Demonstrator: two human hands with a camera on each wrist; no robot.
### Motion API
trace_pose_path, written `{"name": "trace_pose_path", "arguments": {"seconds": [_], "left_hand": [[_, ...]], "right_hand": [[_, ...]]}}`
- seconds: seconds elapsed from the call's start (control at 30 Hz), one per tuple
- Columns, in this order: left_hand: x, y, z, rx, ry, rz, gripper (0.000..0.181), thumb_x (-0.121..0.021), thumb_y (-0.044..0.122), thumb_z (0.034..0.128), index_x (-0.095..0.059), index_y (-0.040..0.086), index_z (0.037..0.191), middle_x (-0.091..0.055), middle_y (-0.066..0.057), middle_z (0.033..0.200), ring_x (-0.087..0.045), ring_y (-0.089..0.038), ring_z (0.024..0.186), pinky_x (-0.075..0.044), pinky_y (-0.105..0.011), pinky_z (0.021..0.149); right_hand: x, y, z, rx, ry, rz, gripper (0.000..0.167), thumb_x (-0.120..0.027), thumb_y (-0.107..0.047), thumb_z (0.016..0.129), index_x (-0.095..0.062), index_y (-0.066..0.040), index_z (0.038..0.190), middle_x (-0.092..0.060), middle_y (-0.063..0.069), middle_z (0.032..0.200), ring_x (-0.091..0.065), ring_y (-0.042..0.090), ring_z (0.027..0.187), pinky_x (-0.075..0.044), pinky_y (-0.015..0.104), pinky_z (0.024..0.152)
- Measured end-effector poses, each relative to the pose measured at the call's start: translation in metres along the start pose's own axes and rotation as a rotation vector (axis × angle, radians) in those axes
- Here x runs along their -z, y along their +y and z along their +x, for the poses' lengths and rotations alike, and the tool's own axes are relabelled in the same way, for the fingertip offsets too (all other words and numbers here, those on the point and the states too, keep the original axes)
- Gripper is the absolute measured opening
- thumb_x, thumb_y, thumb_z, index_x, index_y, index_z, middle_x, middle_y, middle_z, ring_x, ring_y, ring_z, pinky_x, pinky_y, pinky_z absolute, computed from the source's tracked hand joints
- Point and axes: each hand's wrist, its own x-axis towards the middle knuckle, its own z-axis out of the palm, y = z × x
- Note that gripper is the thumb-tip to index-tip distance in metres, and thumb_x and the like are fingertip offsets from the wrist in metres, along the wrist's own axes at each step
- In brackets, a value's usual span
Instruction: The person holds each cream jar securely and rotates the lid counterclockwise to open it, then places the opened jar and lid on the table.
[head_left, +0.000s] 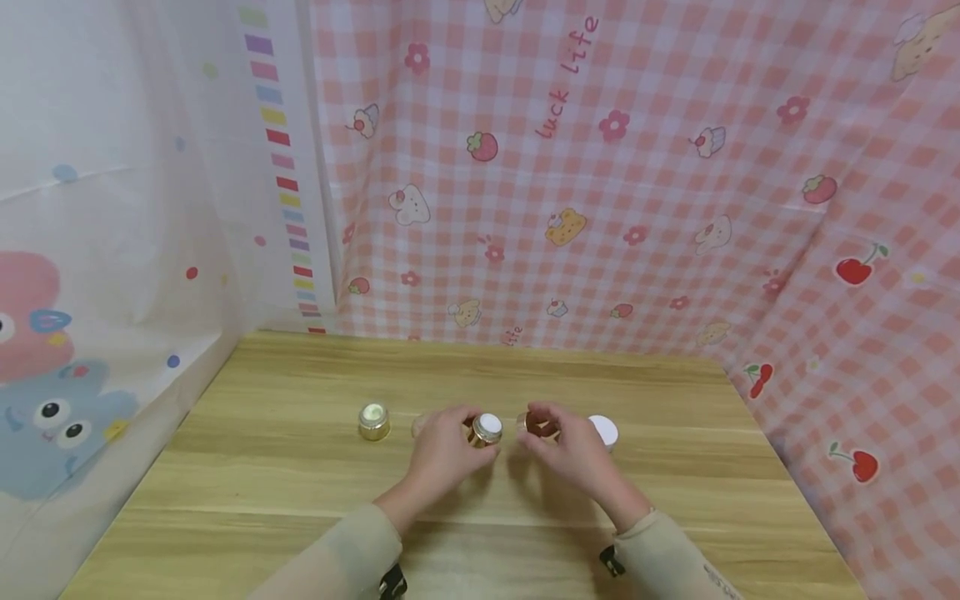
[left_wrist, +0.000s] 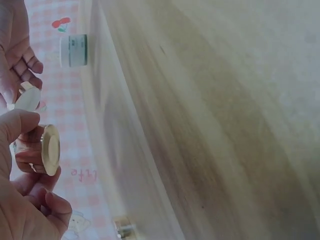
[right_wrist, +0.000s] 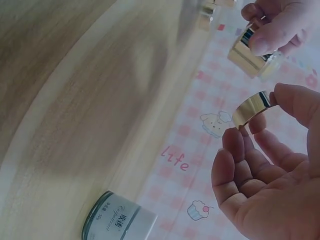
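My left hand grips a small gold cosmetic jar whose white top faces up in the head view. In the left wrist view its round gold base shows. Just to the right, my right hand pinches a gold jar lid between thumb and fingers. Jar and lid are held apart, with a small gap between them. The lid's pale inner side shows in the left wrist view. My fingers cover part of both pieces.
A second gold jar, lidless with pale contents, stands on the wooden table at left. A labelled jar with a white lid stands beyond my right hand. Something tan, partly hidden, lies behind my left hand. Patterned cloth hangs around the table.
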Motion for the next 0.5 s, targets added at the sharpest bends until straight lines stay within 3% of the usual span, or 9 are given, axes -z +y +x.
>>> {"name": "trace_pose_path", "arguments": {"seconds": [0.2,0.33,0.5], "left_hand": [[-0.008,-0.002,0.01,0.077,-0.069,0.015,0.047,-0.093,0.03,0.0736,-0.077,0.014,0.115,-0.081,-0.004,0.108,-0.074,-0.026,0.098,-0.047,-0.048,0.095],[-0.016,-0.002,0.017,0.109,-0.091,0.028,0.047,-0.092,0.027,0.0739,-0.076,0.013,0.115,-0.08,-0.006,0.106,-0.074,-0.027,0.096,-0.059,-0.045,0.085],[-0.023,-0.003,0.022,0.159,-0.095,0.027,0.047,-0.092,0.026,0.0762,-0.075,0.012,0.118,-0.08,-0.008,0.109,-0.075,-0.028,0.1,-0.061,-0.047,0.085]], "right_hand": [[-0.007,0.006,0.009,-0.005,-0.024,-0.223,0.039,-0.081,-0.022,0.094,-0.071,-0.007,0.129,-0.079,0.002,0.105,-0.076,0.027,0.103,-0.062,0.047,0.092],[-0.013,0.01,0.017,0.004,-0.062,-0.394,0.045,-0.083,-0.027,0.093,-0.071,-0.008,0.132,-0.079,0.008,0.117,-0.073,0.036,0.112,-0.058,0.053,0.099],[-0.021,0.013,0.023,0.007,-0.116,-0.489,0.047,-0.083,-0.031,0.093,-0.071,-0.01,0.133,-0.078,0.013,0.126,-0.068,0.042,0.121,-0.051,0.059,0.109]]}}
